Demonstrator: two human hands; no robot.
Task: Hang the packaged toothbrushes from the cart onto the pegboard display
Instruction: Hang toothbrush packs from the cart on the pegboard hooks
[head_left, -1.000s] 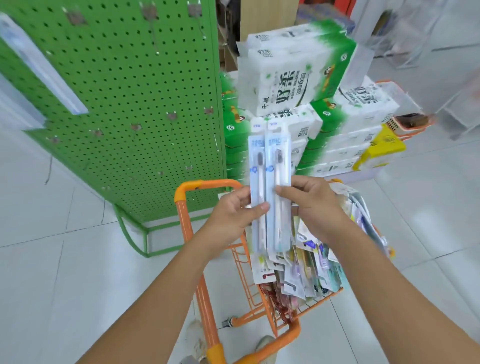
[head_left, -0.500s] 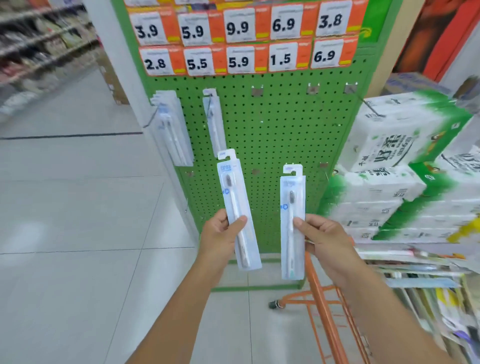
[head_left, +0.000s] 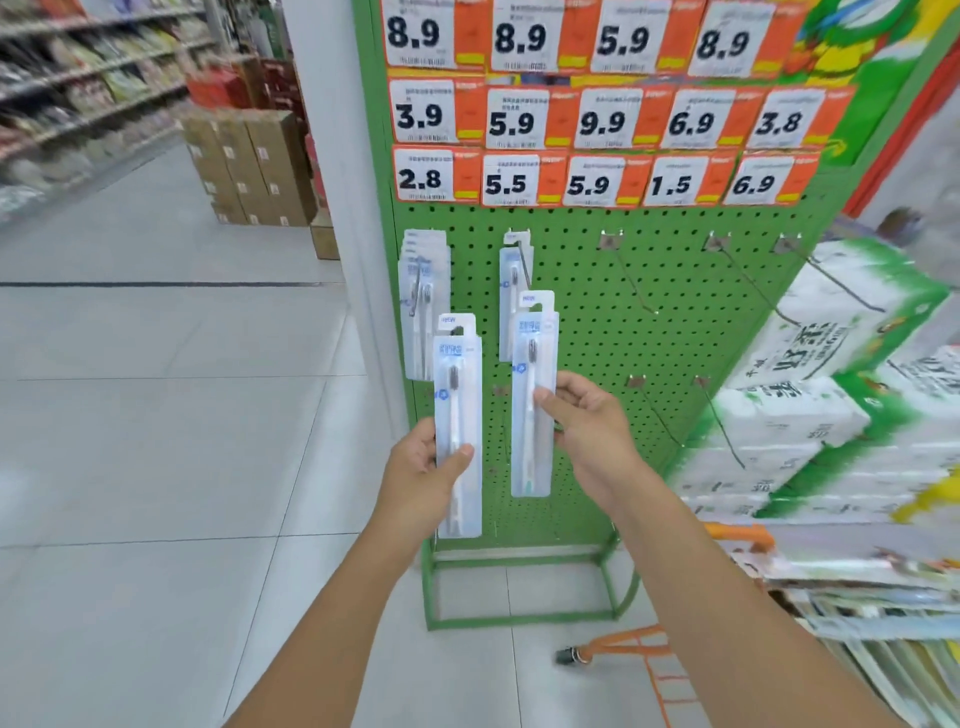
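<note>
My left hand (head_left: 423, 470) grips a packaged toothbrush (head_left: 457, 395) upright, thumb across its lower front. My right hand (head_left: 587, 421) pinches a second packaged toothbrush (head_left: 532, 364) by its right edge, also upright. Both packs are held up in front of the green pegboard (head_left: 597, 322). Several packs (head_left: 423, 291) hang on the top-left hook. One more pack (head_left: 511, 291) hangs on the hook beside it, partly behind the pack in my right hand. The orange cart (head_left: 649, 649) shows at the lower right with packaged goods (head_left: 883, 613) in it.
Bare metal hooks (head_left: 631, 280) stick out of the pegboard's right half. Price tags (head_left: 587, 182) fill the board's top. Stacked tissue packs (head_left: 831, 405) crowd the right. Cardboard boxes (head_left: 249, 166) and store shelves stand far left across a white tiled floor (head_left: 156, 415).
My view has swung up from the cart to the pegboard. Both hands have split the two packs apart and raised them closer to the board's left hooks.
</note>
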